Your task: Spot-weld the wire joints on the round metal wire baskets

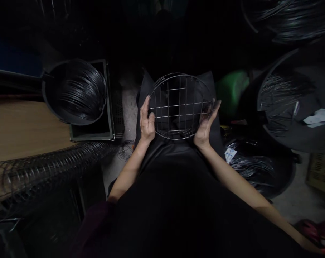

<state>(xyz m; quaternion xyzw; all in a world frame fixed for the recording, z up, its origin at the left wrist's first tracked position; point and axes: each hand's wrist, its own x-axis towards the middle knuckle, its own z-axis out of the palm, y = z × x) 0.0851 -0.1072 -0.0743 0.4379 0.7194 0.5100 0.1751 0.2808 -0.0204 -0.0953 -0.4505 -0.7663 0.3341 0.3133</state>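
Over my lap is a round wire basket [179, 105], with a hoop rim and crossed bars. My left hand [147, 123] presses against its left side, fingers straight and the thumb beside the rim. On the opposite side, my right hand [204, 129] supports the basket with its palm, and its dark-smudged fingers point up and outward. The basket is held between the two hands. A black apron [175, 172] covers my lap beneath it. Parts of the basket's far side are lost in the dark.
To the left, a black tub [45, 98] of wire rings stands on a crate [92, 138], near a row of wire hoops [52, 157]. On the right are a large bin [299, 138] of short metal pieces, a tub [286, 172] of wire rings and a green object [233, 89].
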